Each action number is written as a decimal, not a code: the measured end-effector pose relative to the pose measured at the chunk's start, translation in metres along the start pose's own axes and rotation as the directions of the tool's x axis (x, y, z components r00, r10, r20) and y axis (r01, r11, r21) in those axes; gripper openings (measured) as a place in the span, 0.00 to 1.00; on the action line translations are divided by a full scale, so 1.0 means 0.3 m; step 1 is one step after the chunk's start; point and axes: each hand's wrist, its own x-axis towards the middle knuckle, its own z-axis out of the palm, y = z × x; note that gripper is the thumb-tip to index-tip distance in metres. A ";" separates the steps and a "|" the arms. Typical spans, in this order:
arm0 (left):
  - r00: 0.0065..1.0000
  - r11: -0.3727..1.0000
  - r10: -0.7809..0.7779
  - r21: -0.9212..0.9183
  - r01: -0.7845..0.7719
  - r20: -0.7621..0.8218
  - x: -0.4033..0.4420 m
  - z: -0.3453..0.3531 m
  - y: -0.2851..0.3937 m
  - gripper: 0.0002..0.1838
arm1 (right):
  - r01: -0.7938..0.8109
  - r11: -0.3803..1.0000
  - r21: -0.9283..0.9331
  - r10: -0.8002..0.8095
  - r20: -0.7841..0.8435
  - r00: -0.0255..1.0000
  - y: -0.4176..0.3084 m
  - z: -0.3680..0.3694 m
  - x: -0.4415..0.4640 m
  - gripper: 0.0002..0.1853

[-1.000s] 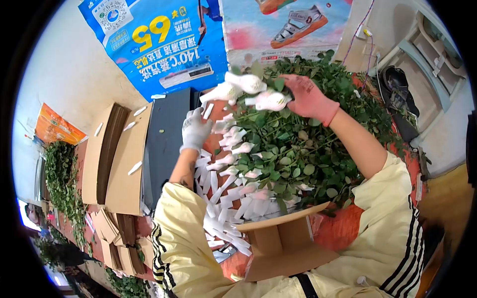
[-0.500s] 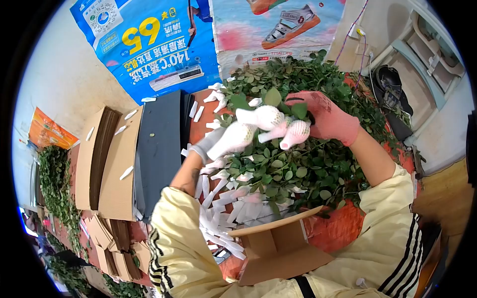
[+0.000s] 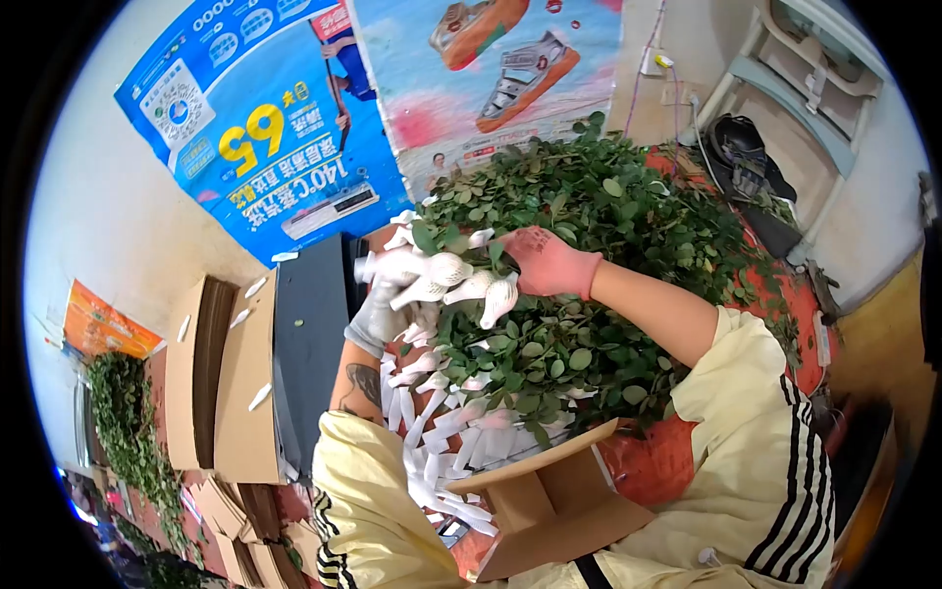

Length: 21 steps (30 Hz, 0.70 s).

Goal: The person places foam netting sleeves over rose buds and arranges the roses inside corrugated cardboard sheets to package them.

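Head view: open brown cardboard box (image 3: 520, 503) on near side of red tabletop (image 3: 643, 463). White bulb-shaped mesh-sleeved flower bunch (image 3: 444, 269), narrow-necked sleeves, sits between hands. Pink-gloved right grip (image 3: 546, 262) clamped on its stems, heads just left. White-gloved left grip (image 3: 381, 312) against heads; fingers partly hidden, can't tell if closed.

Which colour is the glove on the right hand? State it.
Pink glove; the head view shows it.

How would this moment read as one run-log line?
right hand: holds netted buds | left hand: at buds, contact unclear | leafy pile: below | cardboard box: near torso
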 end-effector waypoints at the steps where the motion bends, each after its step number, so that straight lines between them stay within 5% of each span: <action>1: 0.986 0.988 0.133 0.090 -0.125 -0.095 0.029 -0.023 -0.041 0.23 | 0.038 0.998 0.052 -0.033 -0.095 0.995 0.007 -0.021 -0.003 0.30; 2: 0.929 0.932 0.316 0.247 -0.266 -0.193 0.054 -0.001 -0.077 0.25 | 0.085 0.992 0.098 -0.065 -0.190 0.980 0.010 -0.044 -0.007 0.25; 3: 0.897 0.563 0.437 0.797 -0.220 -0.062 0.063 -0.058 -0.136 0.27 | 0.084 0.991 0.106 -0.062 -0.197 0.979 0.005 -0.077 -0.020 0.22; 4: 0.881 -0.057 0.459 0.993 -0.103 0.118 0.071 -0.118 -0.204 0.30 | 0.008 0.996 0.086 0.005 -0.149 0.989 -0.015 -0.141 -0.052 0.23; 6: 0.988 -0.172 0.139 0.981 0.094 -0.071 0.059 -0.062 -0.243 0.32 | 0.051 0.972 -0.230 -0.146 -0.419 0.896 0.130 -0.109 -0.086 0.24; 7: 0.985 -0.227 0.166 0.969 0.093 -0.055 0.056 -0.075 -0.283 0.31 | 0.059 0.994 0.094 0.007 -0.585 0.811 0.253 -0.106 -0.101 0.22; 9: 0.973 -0.267 0.227 0.958 0.103 -0.041 0.072 -0.122 -0.357 0.28 | 0.017 0.945 0.326 0.226 -0.690 0.688 0.308 -0.300 -0.191 0.19; 11: 0.959 -0.246 0.281 0.963 0.110 -0.038 0.094 -0.145 -0.381 0.27 | -0.111 0.966 0.233 0.253 -0.776 0.578 0.420 -0.555 -0.294 0.12; 12: 0.964 -0.322 0.263 0.940 0.115 -0.028 0.097 -0.154 -0.391 0.26 | 0.137 0.786 0.603 0.469 -0.726 0.503 0.564 -0.663 -0.385 0.12; 13: 0.969 -0.363 0.243 0.922 0.136 -0.047 0.100 -0.150 -0.397 0.26 | -0.054 0.902 0.429 0.400 -0.780 0.481 0.588 -0.762 -0.466 0.13; 14: 0.972 -0.406 0.224 0.901 0.153 -0.065 0.104 -0.143 -0.405 0.26 | -0.401 0.916 0.012 0.239 -0.819 0.521 0.576 -0.844 -0.558 0.14; 16: 0.961 -0.407 0.261 0.891 0.199 -0.095 0.118 -0.149 -0.434 0.25 | -0.648 0.640 -0.413 0.099 -0.792 0.602 0.590 -0.994 -0.713 0.18; 21: 0.960 -0.474 0.275 0.860 0.190 -0.060 0.125 -0.150 -0.455 0.23 | -0.821 0.497 -0.281 0.026 -0.941 0.337 0.581 -1.349 -0.986 0.20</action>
